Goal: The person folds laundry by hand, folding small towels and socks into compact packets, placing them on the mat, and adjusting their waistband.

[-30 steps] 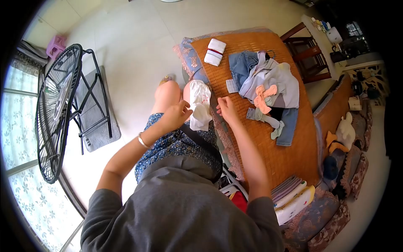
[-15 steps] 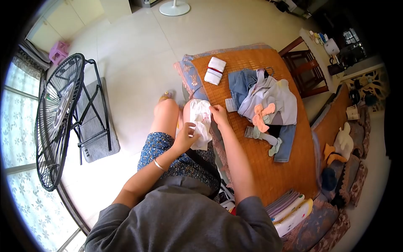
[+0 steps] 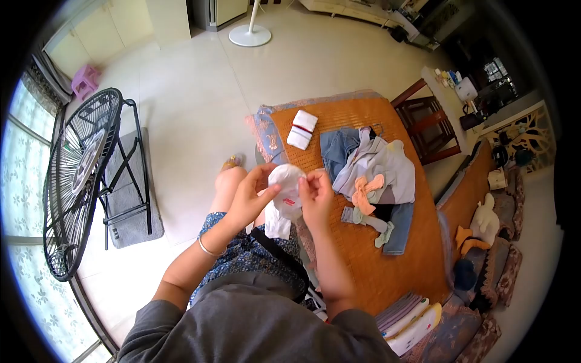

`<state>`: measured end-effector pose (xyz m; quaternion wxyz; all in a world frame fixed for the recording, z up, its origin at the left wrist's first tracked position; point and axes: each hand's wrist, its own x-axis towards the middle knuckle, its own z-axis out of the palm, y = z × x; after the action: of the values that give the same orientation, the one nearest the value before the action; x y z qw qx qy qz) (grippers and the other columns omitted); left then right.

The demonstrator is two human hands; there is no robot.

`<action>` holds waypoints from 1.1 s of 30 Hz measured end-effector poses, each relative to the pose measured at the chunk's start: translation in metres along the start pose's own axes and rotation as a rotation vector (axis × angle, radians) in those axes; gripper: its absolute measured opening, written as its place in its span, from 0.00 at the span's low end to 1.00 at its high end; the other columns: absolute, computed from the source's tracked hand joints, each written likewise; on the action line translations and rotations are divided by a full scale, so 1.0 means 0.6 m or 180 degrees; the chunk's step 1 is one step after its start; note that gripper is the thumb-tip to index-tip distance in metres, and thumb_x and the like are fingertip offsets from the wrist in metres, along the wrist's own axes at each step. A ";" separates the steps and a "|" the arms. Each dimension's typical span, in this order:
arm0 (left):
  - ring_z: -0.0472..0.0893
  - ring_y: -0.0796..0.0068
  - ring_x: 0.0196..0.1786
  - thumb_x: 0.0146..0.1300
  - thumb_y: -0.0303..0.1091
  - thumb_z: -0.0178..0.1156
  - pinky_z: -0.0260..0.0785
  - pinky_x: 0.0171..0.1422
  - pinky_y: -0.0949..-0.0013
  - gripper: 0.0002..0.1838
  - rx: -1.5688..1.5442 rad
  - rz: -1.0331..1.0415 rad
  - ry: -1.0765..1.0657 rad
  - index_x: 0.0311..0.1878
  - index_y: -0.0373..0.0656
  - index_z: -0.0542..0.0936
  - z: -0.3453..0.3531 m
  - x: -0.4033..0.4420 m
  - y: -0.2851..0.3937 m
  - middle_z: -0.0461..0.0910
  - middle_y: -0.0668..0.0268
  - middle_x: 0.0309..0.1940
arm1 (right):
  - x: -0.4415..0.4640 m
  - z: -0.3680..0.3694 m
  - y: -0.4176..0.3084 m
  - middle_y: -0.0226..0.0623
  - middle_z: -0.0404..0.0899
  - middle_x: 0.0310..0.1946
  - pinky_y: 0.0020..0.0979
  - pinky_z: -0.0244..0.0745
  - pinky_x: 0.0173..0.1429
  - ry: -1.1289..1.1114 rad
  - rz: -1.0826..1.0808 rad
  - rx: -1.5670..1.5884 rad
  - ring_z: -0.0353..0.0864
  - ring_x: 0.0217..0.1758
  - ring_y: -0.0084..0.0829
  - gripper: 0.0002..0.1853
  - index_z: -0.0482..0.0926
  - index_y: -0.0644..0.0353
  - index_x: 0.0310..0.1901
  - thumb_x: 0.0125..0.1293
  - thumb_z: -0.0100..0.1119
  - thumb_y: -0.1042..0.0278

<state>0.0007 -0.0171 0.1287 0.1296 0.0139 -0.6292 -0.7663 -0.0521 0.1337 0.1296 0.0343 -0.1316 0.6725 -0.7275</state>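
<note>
Above my lap I hold up a white sock [image 3: 289,192] with small red print on it. My left hand [image 3: 253,195] pinches its left edge between thumb and fingers. At the right edge, the fingertips of my right hand [image 3: 316,192] are closed on the cloth. More white cloth [image 3: 278,225] shows just below, over my thigh; I cannot tell whether it is a second sock or part of the same one. To the right of my hands, peach-coloured socks [image 3: 365,192] lie on a heap of clothes [image 3: 387,166].
A brown woven mat [image 3: 405,272] covers the bed-like seat on my right. Folded white socks [image 3: 302,129] lie near its far edge, and folded cloths [image 3: 411,323] are stacked close to me. A black woven chair [image 3: 85,175] stands left, with a wooden chair [image 3: 426,121] beyond the mat.
Both hands have lifted the white sock off my thigh and spread it between them. My left hand has moved up to its left edge. The view has shifted slightly.
</note>
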 end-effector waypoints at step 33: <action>0.77 0.85 0.38 0.56 0.32 0.67 0.71 0.42 0.79 0.15 0.0808 -0.0019 -0.0558 0.43 0.33 0.80 0.004 0.014 0.107 0.82 0.69 0.31 | 0.009 0.030 -0.100 0.30 0.79 0.32 0.17 0.69 0.38 0.0308 -0.0714 -0.0211 0.75 0.34 0.16 0.07 0.76 0.69 0.40 0.66 0.57 0.73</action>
<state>0.0039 -0.0274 0.1923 0.0691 -0.0349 -0.7299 -0.6792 -0.0455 0.1209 0.1907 -0.0841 -0.1718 0.6781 -0.7097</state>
